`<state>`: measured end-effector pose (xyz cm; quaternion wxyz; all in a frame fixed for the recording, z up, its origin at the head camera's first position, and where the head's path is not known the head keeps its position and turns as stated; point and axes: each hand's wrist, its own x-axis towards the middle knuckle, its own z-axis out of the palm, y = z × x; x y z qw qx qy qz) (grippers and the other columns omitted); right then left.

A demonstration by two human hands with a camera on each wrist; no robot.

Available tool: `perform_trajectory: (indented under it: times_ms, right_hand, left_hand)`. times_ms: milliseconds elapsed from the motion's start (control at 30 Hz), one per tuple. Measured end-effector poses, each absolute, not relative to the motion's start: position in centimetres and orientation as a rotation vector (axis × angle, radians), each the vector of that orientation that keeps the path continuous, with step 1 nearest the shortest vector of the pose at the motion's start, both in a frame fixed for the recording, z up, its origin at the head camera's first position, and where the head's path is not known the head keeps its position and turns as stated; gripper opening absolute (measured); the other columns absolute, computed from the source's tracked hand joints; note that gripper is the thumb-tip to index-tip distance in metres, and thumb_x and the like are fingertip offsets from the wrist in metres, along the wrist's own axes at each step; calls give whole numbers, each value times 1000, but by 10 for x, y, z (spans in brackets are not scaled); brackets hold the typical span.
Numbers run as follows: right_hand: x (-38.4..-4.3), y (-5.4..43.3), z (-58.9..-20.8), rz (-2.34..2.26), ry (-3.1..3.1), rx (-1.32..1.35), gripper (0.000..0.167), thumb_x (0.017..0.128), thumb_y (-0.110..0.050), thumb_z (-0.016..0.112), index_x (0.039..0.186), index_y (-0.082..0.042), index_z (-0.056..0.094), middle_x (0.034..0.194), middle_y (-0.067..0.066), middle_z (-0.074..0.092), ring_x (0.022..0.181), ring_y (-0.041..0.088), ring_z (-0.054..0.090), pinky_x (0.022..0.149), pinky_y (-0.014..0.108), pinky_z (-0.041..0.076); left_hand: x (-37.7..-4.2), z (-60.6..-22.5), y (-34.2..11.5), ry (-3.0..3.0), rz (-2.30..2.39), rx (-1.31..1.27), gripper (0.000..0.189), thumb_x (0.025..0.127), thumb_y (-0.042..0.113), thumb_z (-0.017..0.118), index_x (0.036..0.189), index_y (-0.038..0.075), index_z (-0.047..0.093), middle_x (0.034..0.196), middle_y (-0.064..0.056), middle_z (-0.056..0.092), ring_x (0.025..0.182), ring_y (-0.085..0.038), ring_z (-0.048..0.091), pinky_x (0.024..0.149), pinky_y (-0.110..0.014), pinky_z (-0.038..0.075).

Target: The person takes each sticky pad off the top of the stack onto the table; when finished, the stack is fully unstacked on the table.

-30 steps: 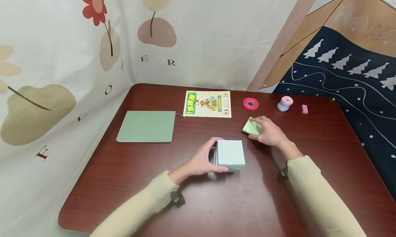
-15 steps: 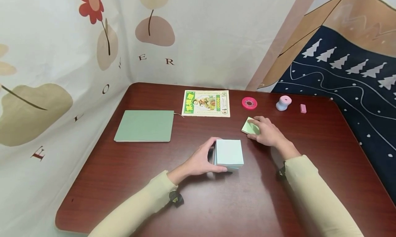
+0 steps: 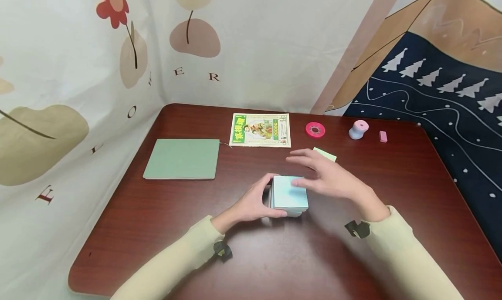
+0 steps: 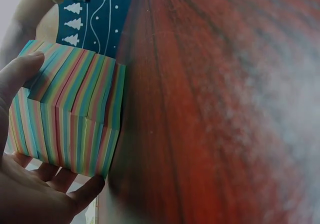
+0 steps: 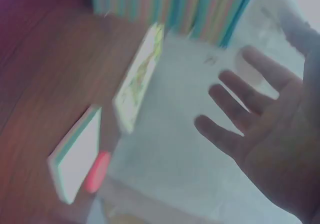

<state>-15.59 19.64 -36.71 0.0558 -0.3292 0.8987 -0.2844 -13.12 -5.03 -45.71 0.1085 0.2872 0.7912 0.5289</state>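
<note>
A tall stack of sticky note pads [image 3: 290, 192] stands on the table, pale blue on top. Its sides show blue, yellow and pink stripes in the left wrist view, where the pads [image 4: 75, 119] sit slightly out of line. My left hand [image 3: 251, 204] grips the stack, thumb on the near side and fingers round the far side. Above and to the right is my right hand [image 3: 333, 178], fingers spread and holding nothing; its thumb overlaps the stack's top in the head view. Partly hidden behind that hand lies a thin light-green sticky note pad [image 3: 326, 154], fully visible in the right wrist view.
A green notebook [image 3: 182, 158] lies at the left. Along the back are an illustrated booklet [image 3: 260, 130], a pink-red ring-shaped roll [image 3: 315, 129], a pink and pale-blue spool-shaped object [image 3: 358, 129] and a small pink block [image 3: 383, 136]. Printed curtains [image 3: 274, 52] hang behind the table.
My right hand has let go of the light-green pad, lifted, and moved left toward the stack with fingers opened out. The left hand keeps its grip on the stack.
</note>
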Motion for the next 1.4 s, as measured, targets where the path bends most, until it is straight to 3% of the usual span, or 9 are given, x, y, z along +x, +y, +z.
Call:
perform_trajectory:
  times_ms: [267, 767, 1000, 1400]
  right_hand:
    - [-131, 175, -366, -628, 2680, -1264, 73, 73, -42, 85, 136, -14, 58, 142, 4, 49, 125, 22, 48, 92, 37, 47]
    - [-126, 173, -365, -544, 2719, -1253, 73, 71, -33, 87, 137, -14, 58, 134, -1, 52, 113, 16, 52, 84, 32, 50]
    - [-132, 196, -357, -661, 2758, -1096, 76, 71, -31, 86, 139, -18, 56, 135, -4, 50, 113, 14, 49, 83, 31, 52]
    - [-164, 289, -373, -649, 2980, -561, 77, 70, -22, 87, 138, -11, 54, 135, 13, 50, 106, 32, 50, 79, 49, 51]
  left_hand:
    - [-133, -458, -50, 2315, 1555, 872, 81, 69, 26, 90, 135, 22, 42, 124, 7, 54, 113, -16, 55, 97, -37, 45]
    - [-134, -458, -51, 2317, 1552, 881, 81, 69, 26, 90, 136, 22, 43, 126, 8, 53, 115, -11, 53, 100, -34, 43]
    - [-134, -458, -51, 2328, 1550, 855, 84, 67, 29, 91, 136, 21, 44, 126, 7, 54, 113, -12, 54, 99, -39, 44]
    - [-134, -458, -50, 2324, 1540, 837, 83, 66, 26, 91, 134, 25, 44, 123, 9, 56, 114, -15, 54, 100, -41, 42]
